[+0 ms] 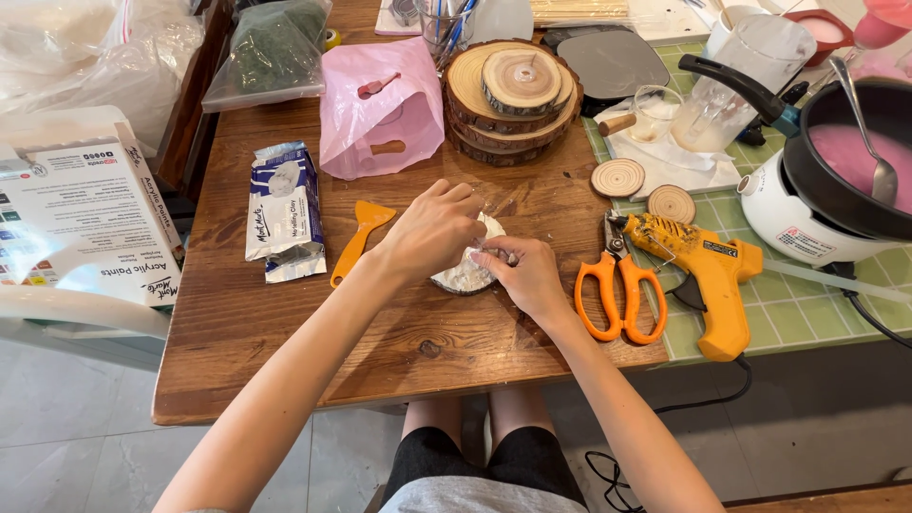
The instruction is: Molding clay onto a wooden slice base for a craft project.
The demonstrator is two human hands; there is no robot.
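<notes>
While both forearms reach in from the near desk (285, 332) edge, the left hand (432, 233) arches over a round wood slice (465, 275) topped with white clay, fingers curled onto its far rim. The right hand (527, 275) pinches the clay's right side, fingers closed on it. Orange scissors (622, 290) lie just right; an orange plastic scraper (359, 237) lies left, with bare wood nearer the edge.
</notes>
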